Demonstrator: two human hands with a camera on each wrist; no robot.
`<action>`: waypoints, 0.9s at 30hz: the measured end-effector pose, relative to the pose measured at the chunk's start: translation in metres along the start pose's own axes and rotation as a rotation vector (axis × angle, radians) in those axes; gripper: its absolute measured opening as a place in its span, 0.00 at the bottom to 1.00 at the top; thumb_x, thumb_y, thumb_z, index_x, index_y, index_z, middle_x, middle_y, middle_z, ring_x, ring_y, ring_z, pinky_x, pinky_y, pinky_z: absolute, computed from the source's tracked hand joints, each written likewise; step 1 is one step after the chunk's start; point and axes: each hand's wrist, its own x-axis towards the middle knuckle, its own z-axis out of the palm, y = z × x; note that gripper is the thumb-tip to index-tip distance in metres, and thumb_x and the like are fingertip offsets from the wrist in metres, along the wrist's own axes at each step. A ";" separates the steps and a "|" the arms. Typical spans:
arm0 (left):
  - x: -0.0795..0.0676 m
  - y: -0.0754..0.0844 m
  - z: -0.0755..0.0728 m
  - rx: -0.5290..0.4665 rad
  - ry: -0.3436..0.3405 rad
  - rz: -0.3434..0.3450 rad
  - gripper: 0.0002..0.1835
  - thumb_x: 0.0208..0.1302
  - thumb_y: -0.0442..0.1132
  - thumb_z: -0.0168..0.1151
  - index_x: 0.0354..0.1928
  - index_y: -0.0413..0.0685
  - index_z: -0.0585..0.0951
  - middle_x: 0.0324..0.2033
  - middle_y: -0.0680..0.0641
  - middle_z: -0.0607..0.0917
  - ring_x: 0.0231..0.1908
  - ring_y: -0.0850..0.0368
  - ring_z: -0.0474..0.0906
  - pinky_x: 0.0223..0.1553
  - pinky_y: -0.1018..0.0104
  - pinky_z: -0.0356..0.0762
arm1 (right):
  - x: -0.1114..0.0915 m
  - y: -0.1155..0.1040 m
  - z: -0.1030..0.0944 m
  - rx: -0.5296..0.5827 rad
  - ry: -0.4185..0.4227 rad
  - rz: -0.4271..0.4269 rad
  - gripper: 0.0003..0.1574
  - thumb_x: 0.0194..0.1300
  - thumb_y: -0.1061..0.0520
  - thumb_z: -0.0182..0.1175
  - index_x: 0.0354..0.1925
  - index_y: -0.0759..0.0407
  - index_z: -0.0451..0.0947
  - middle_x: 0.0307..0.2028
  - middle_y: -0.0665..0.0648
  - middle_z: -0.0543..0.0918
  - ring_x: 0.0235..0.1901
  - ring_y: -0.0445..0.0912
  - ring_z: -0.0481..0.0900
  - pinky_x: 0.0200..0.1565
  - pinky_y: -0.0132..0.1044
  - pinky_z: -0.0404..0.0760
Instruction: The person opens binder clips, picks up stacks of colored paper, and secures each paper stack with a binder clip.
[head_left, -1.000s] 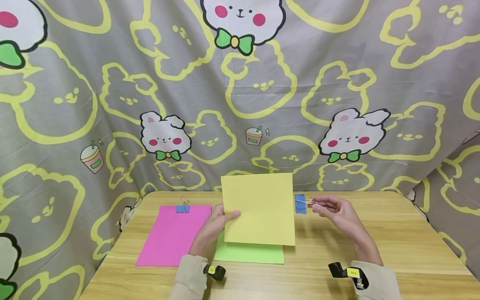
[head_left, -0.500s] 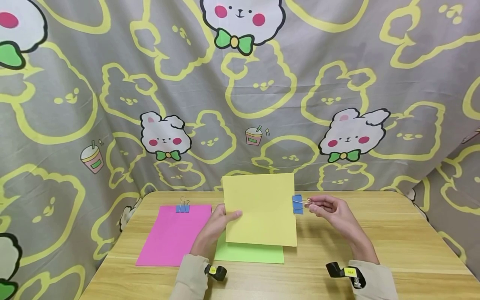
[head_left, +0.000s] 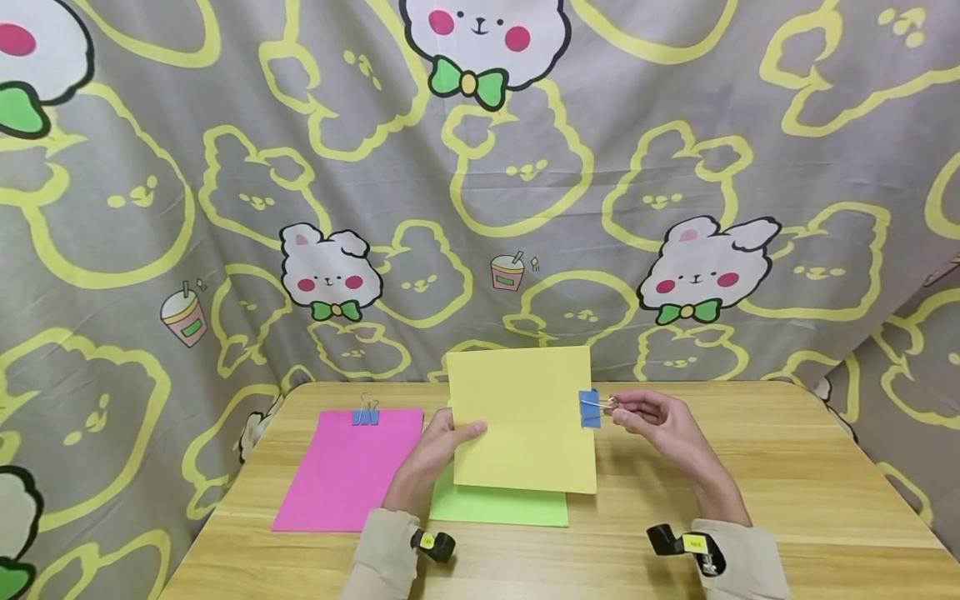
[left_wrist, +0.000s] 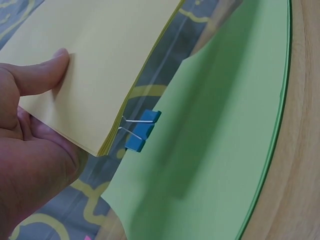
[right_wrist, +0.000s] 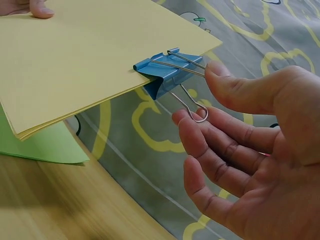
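Observation:
My left hand grips a stack of yellow paper by its left side, thumb lying on the front sheet. At the stack's right edge, a blue binder clip overlaps the paper. My right hand holds the clip by its wire handles. The right wrist view shows the thumb on the upper handle and fingertips at the lower one, with the clip's jaws astride the edge. Beneath the yellow stack, green paper lies on the table, with another blue binder clip at its far edge.
Pink paper lies on the left of the wooden table, a blue binder clip on its top edge. A patterned grey curtain hangs behind the table.
My right hand has moved left, bringing the binder clip from beside the yellow paper onto its right edge. The yellow stack has shifted slightly right with my left hand.

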 end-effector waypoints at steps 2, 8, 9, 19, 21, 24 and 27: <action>0.000 0.000 0.000 0.000 0.000 0.001 0.18 0.77 0.34 0.56 0.65 0.36 0.75 0.54 0.41 0.85 0.52 0.50 0.84 0.57 0.56 0.81 | 0.000 0.000 0.001 0.004 -0.001 -0.002 0.27 0.72 0.56 0.65 0.60 0.75 0.75 0.51 0.70 0.85 0.46 0.46 0.86 0.47 0.33 0.85; 0.001 -0.003 -0.002 -0.001 -0.002 0.009 0.19 0.78 0.34 0.55 0.66 0.36 0.74 0.54 0.41 0.85 0.51 0.50 0.85 0.55 0.57 0.82 | 0.001 0.000 0.003 0.009 -0.002 -0.001 0.27 0.72 0.56 0.65 0.60 0.75 0.75 0.52 0.71 0.84 0.45 0.45 0.86 0.47 0.33 0.85; 0.001 -0.003 -0.002 -0.003 -0.002 0.008 0.19 0.78 0.34 0.55 0.65 0.36 0.74 0.54 0.41 0.85 0.51 0.50 0.85 0.55 0.56 0.82 | 0.001 0.001 0.003 0.009 -0.002 -0.002 0.27 0.72 0.56 0.65 0.60 0.75 0.75 0.52 0.71 0.84 0.45 0.44 0.86 0.46 0.32 0.85; 0.000 -0.003 -0.001 0.001 0.002 -0.004 0.19 0.78 0.35 0.56 0.65 0.36 0.74 0.53 0.41 0.85 0.50 0.50 0.85 0.54 0.57 0.83 | 0.001 0.001 0.006 0.007 -0.010 -0.006 0.26 0.72 0.57 0.65 0.60 0.74 0.75 0.52 0.71 0.84 0.46 0.47 0.86 0.47 0.31 0.84; 0.001 -0.003 -0.002 0.004 0.000 0.003 0.19 0.77 0.35 0.56 0.65 0.36 0.74 0.54 0.41 0.85 0.51 0.51 0.85 0.55 0.58 0.82 | 0.001 0.001 0.007 0.007 -0.011 -0.004 0.27 0.72 0.57 0.65 0.60 0.75 0.75 0.52 0.71 0.84 0.46 0.48 0.86 0.47 0.32 0.84; 0.001 -0.004 -0.002 0.009 -0.002 0.013 0.20 0.77 0.34 0.57 0.66 0.35 0.74 0.55 0.41 0.85 0.52 0.52 0.84 0.55 0.59 0.82 | 0.001 0.001 0.008 0.008 -0.010 -0.001 0.27 0.72 0.57 0.65 0.60 0.75 0.75 0.52 0.72 0.84 0.46 0.47 0.86 0.47 0.32 0.84; 0.002 -0.005 -0.003 0.008 -0.004 0.016 0.20 0.77 0.34 0.57 0.66 0.35 0.74 0.55 0.41 0.85 0.51 0.52 0.85 0.54 0.58 0.82 | 0.001 0.001 0.008 0.007 -0.009 0.004 0.27 0.72 0.57 0.65 0.60 0.74 0.75 0.52 0.72 0.83 0.44 0.44 0.85 0.46 0.31 0.84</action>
